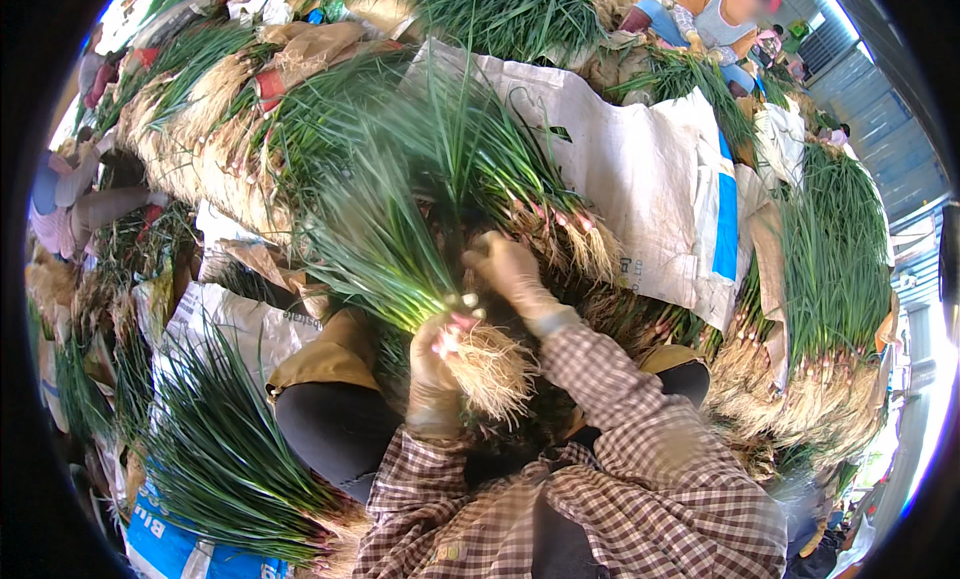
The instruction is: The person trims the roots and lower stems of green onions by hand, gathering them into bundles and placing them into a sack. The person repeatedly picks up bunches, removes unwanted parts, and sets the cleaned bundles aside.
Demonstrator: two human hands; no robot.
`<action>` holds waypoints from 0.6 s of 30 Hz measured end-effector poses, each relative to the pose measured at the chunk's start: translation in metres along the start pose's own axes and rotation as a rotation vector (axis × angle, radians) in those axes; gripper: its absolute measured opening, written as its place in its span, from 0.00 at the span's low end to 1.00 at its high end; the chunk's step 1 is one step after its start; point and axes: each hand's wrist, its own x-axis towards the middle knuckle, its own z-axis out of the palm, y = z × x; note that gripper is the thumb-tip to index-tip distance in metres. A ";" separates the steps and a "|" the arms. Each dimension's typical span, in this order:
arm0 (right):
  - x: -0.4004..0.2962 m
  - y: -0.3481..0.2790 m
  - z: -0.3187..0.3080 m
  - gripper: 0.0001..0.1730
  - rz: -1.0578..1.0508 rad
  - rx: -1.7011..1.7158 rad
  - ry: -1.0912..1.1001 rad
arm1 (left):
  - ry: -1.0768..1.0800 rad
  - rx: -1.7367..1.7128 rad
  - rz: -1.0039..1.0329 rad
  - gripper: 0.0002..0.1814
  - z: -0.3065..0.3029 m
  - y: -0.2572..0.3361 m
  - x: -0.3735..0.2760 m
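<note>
My left hand [433, 361], in a thin pale glove, grips a bunch of green onions [420, 297] just above the roots. The tangled pale roots [495, 369] point towards me, and the blurred leaves fan away to the upper left. My right hand [510, 267], gloved too, is just right of the bunch with its fingers curled; whether it pinches anything cannot be made out. Beyond it, a smaller pile of green onions [540, 196] lies with its roots to the right, partly on a white woven sack [622, 159].
More green onions [247, 459] rest on a blue and white sack [161, 538] at my left. A tall stack of green onions [832, 271] stands at the right. Rooted bundles [202, 151] fill the upper left. Another person [712, 23] sits at the upper right, others beyond.
</note>
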 end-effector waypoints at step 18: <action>-0.079 0.050 -0.058 0.14 -0.004 1.160 -0.449 | 0.038 0.332 -0.045 0.17 -0.008 -0.005 0.001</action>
